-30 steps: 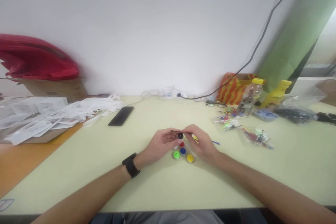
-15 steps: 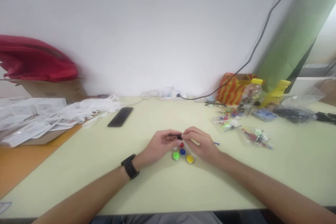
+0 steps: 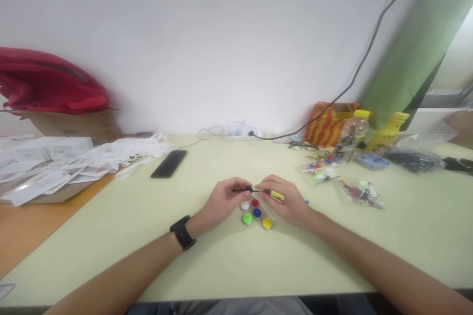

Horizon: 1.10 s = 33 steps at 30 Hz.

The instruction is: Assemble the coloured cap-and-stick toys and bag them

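Note:
My left hand (image 3: 220, 202) and my right hand (image 3: 287, 201) meet over the middle of the pale green table (image 3: 229, 261), fingers pinched. Between them they hold a thin black stick with a small black wheel (image 3: 247, 189) on it. My right hand also has a yellow-green piece (image 3: 276, 195) under its fingers. Below the hands lie small round pieces: white (image 3: 245, 204), red (image 3: 254, 203), blue (image 3: 256, 212), green (image 3: 247, 218) and yellow (image 3: 266, 223). A black watch (image 3: 182, 232) is on my left wrist.
A black phone (image 3: 169, 163) lies left of centre. White packets (image 3: 62, 167) cover the left side below a red bag (image 3: 48, 83). At the right are clear bags of small coloured parts (image 3: 360, 192), glasses (image 3: 303, 146), yellow-capped bottles (image 3: 388, 133) and a power strip (image 3: 240, 133).
The black stick and wheel have shifted slightly left between my fingertips, and a white round piece now shows beneath my left hand. Both hands stay in the same spot.

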Each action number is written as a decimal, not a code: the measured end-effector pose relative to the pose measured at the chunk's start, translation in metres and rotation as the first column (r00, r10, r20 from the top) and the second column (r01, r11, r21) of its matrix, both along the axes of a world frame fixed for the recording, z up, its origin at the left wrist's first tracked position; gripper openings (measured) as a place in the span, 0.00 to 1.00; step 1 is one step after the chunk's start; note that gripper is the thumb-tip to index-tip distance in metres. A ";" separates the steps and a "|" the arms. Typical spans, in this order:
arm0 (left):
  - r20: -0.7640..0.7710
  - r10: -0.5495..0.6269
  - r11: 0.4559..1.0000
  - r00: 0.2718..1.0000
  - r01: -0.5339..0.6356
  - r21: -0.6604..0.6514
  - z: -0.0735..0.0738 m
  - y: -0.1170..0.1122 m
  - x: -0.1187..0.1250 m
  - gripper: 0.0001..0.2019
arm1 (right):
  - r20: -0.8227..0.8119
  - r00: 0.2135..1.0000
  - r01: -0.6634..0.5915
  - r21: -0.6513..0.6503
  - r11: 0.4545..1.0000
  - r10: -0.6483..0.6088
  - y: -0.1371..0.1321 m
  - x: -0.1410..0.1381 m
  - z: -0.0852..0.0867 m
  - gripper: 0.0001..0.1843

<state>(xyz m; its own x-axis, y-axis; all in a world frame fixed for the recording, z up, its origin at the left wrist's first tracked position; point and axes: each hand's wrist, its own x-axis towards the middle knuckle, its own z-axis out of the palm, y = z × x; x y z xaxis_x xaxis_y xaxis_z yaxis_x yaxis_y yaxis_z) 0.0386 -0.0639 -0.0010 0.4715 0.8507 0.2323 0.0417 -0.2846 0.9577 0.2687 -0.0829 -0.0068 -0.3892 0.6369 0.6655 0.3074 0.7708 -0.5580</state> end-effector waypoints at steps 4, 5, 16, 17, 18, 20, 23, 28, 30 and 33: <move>-0.037 0.038 0.998 0.999 -0.036 0.052 -0.003 0.003 -0.002 0.11 | 0.040 0.999 0.029 -0.076 0.997 -0.026 0.002 0.001 -0.002 0.09; -0.050 0.046 0.997 0.998 -0.042 0.071 -0.004 0.003 -0.002 0.10 | 0.046 0.999 0.031 -0.080 0.996 -0.027 0.003 0.001 -0.003 0.09; -0.162 0.152 0.956 0.975 -0.103 0.276 -0.005 -0.001 0.001 0.08 | 0.058 0.998 0.016 -0.078 0.997 -0.011 0.005 0.004 -0.004 0.09; -0.165 0.158 0.953 0.974 -0.106 0.285 -0.005 -0.001 0.001 0.08 | 0.057 0.998 0.012 -0.080 0.997 -0.007 0.005 0.004 -0.005 0.09; -0.164 0.161 0.950 0.973 -0.108 0.293 -0.004 -0.002 0.001 0.08 | 0.055 0.998 0.009 -0.083 0.997 -0.004 0.005 0.004 -0.005 0.09; -0.163 0.154 0.949 0.975 -0.100 0.298 -0.004 -0.002 0.001 0.07 | 0.055 0.998 0.003 -0.092 0.996 0.002 0.004 0.003 -0.005 0.09; -0.158 0.134 0.955 0.978 -0.085 0.285 -0.004 -0.002 0.001 0.07 | 0.057 0.998 0.001 -0.095 0.995 0.005 0.004 0.004 -0.004 0.09; -0.066 0.033 0.989 0.997 -0.023 0.149 0.002 -0.002 0.001 0.11 | 0.026 0.999 0.027 -0.074 0.997 -0.026 0.005 0.006 0.002 0.08; -0.003 -0.042 0.998 0.999 0.042 0.052 0.006 -0.002 -0.001 0.13 | 0.012 1.000 0.029 -0.082 0.996 -0.028 0.004 0.007 0.005 0.07; 0.099 -0.116 0.987 0.988 0.126 -0.097 0.010 0.000 -0.004 0.15 | 0.002 1.000 0.023 -0.113 0.993 -0.023 0.003 0.006 0.008 0.08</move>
